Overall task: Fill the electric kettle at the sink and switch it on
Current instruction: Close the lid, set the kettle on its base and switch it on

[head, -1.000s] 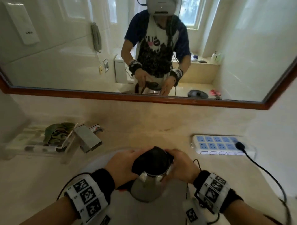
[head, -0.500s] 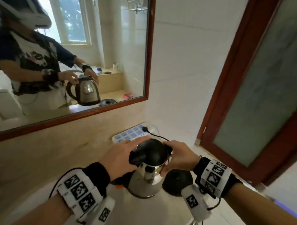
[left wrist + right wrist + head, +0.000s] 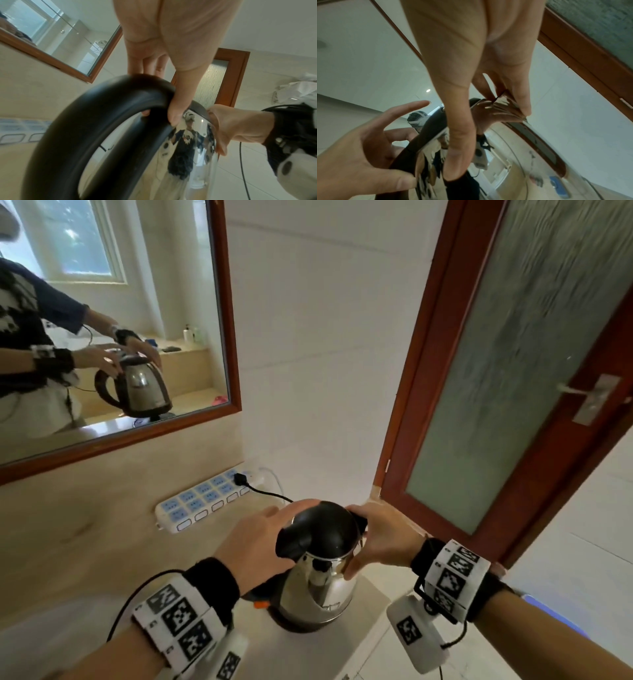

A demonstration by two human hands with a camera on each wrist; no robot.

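Note:
A steel electric kettle [image 3: 322,587] with a black lid [image 3: 325,529] is at the right end of the counter [image 3: 85,542]. Its dark bottom hides the base, so I cannot tell whether it is seated. My left hand [image 3: 263,539] grips the top of the black handle [image 3: 102,108], thumb against the steel body [image 3: 188,148]. My right hand [image 3: 383,537] grips the kettle's upper right side. Its thumb lies down the steel wall [image 3: 513,148] and its fingers reach the rim by the spout. An orange switch [image 3: 260,604] shows low on the left side.
A white power strip [image 3: 202,501] lies along the back wall with a black plug [image 3: 241,479] and cord in it. The mirror [image 3: 102,302] reflects the kettle and both hands. A wood-framed frosted glass door [image 3: 513,371] stands to the right. The pale sink bowl [image 3: 51,628] curves at lower left.
The view has swung right from the sink. Both hands carried the kettle to the counter's right end and lowered it over the black base, which showed beside it half a second ago.

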